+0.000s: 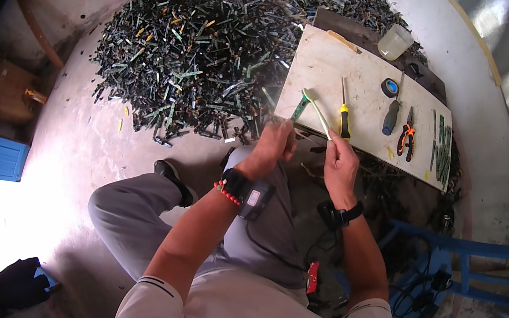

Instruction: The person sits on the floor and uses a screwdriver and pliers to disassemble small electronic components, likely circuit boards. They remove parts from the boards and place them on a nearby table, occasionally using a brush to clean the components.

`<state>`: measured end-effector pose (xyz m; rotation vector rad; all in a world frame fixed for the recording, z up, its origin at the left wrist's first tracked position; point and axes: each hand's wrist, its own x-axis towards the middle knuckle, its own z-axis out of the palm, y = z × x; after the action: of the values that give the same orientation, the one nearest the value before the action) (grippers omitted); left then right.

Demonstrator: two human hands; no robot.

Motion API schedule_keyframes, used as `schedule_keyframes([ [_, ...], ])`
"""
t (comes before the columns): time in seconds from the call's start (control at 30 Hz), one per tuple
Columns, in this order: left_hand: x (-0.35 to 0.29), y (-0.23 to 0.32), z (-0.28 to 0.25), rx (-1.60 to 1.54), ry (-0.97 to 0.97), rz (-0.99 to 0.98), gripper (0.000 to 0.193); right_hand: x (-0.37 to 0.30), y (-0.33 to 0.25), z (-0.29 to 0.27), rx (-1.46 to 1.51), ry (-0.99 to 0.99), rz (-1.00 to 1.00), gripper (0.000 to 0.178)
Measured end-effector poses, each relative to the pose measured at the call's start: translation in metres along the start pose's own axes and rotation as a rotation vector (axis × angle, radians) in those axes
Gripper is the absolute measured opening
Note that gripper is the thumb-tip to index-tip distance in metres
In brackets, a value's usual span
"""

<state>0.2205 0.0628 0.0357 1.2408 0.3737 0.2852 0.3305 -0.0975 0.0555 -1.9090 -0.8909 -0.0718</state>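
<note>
My left hand (276,144) is closed at the near edge of the white board (368,77), its fingers pinching the lower end of a narrow green circuit board strip (300,108). The strip tilts up over the board's left corner. Between the fingers of my right hand (340,164) is a slim pale-green toothbrush-like stick (319,114); its widened head meets the strip's upper end. Just beyond the right hand lies a screwdriver with a yellow-and-black handle (344,121). The bristles, if any, are too small to make out.
On the board lie blue-centred tape (390,87), a dark-handled screwdriver (391,117), orange-handled pliers (407,140) and several green strips (441,148). A cloudy jar (395,42) stands behind. Heaped dark strips (197,55) cover the floor at left. A blue chair (484,270) is at right.
</note>
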Motion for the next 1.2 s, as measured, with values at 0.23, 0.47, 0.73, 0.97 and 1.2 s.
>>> schedule_keyframes([
  [0.23, 0.000, 0.003, 0.006, -0.082, 0.084, -0.147, 0.049, -0.055, -0.017, -0.003, 0.041, -0.033, 0.000, 0.027],
  [0.47, 0.000, 0.006, 0.012, -0.026, 0.123, -0.116, 0.047, -0.016, -0.008, -0.003, 0.042, 0.010, 0.016, 0.025],
  [0.73, 0.000, 0.005, 0.009, -0.116, 0.153, -0.129, 0.043, -0.022, -0.018, 0.001, 0.025, 0.024, 0.014, 0.026],
  [0.97, 0.001, 0.004, 0.010, -0.090, 0.131, -0.128, 0.045, -0.047, -0.022, -0.005, 0.014, -0.023, -0.030, 0.030],
  [1.2, 0.001, 0.005, 0.013, -0.045, 0.113, -0.090, 0.048, -0.011, -0.010, -0.004, 0.036, 0.091, -0.009, 0.026],
])
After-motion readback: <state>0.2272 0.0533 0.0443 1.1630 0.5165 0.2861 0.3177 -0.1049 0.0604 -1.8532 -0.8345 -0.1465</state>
